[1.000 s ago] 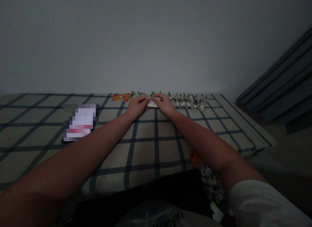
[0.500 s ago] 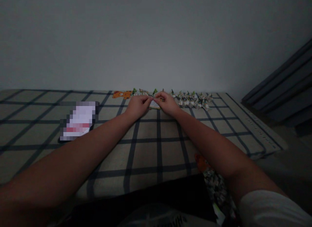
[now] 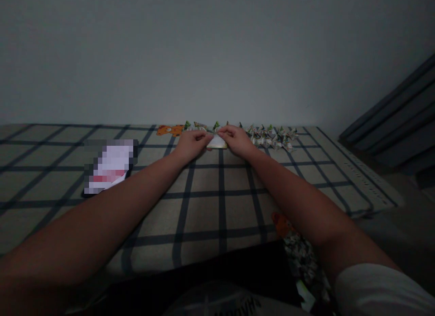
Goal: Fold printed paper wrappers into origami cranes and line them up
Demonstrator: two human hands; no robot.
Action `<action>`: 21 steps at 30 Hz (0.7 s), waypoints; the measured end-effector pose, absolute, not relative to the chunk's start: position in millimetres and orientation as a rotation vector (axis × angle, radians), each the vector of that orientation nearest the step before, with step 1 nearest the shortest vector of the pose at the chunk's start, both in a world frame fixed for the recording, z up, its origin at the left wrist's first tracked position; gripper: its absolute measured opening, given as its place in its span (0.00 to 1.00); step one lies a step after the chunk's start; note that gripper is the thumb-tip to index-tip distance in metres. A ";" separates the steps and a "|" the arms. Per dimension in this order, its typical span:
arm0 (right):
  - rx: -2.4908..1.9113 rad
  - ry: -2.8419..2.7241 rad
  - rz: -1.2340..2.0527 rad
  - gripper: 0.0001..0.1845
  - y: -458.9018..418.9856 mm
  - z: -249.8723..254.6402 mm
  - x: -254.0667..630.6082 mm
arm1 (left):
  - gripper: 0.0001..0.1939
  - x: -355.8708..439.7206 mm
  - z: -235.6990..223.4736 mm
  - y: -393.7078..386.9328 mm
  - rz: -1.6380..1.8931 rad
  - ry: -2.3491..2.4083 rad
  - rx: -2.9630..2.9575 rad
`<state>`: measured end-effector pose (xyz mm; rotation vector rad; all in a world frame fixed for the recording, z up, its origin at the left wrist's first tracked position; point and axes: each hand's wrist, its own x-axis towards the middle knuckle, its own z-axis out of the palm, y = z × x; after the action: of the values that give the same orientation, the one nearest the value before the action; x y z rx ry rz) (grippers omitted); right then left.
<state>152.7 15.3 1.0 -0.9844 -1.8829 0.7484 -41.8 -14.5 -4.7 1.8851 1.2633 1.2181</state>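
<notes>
My left hand [image 3: 194, 145] and my right hand [image 3: 236, 140] meet near the far side of the checked tablecloth. Between them they pinch a small flat piece of printed paper [image 3: 217, 142], pale with a yellowish lower edge. The left fingers grip its left end and the right fingers its upper right part. Just beyond and to the right of my right hand lie several small folded paper pieces [image 3: 272, 137], pointed and white-green, in a cluster. More green-tipped pieces [image 3: 200, 125] show behind my hands, partly hidden by them.
A phone [image 3: 112, 164] with a blurred bright screen lies left of my left forearm. An orange bear figure [image 3: 170, 131] sits at the far edge by the wall [image 3: 217, 58]. Near my right elbow is a heap of folded paper [image 3: 302, 257]. A dark curtain [image 3: 401, 107] hangs at right.
My fingers have moved a little apart, and more of the paper now shows as a wider, flatter strip between them. The phone and the folded pieces stay put.
</notes>
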 end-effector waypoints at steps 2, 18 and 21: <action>-1.005 -1.943 0.614 0.08 13.1 4.1 152.9 | 0.22 -41.4 -4.4 -14.0 1.195 1.283 1.906; -0.879 -2.069 0.518 0.06 5.1 4.3 151.6 | 0.21 -37.3 -0.4 -20.3 1.251 1.321 2.061; -0.897 -1.931 0.651 0.08 7.9 1.8 149.1 | 0.19 -38.6 -3.5 -15.2 1.281 1.312 2.057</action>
<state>149.1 7.9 1.8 -0.8973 -1.9315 0.6510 -38.6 -15.2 -3.5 2.0569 1.3123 1.2813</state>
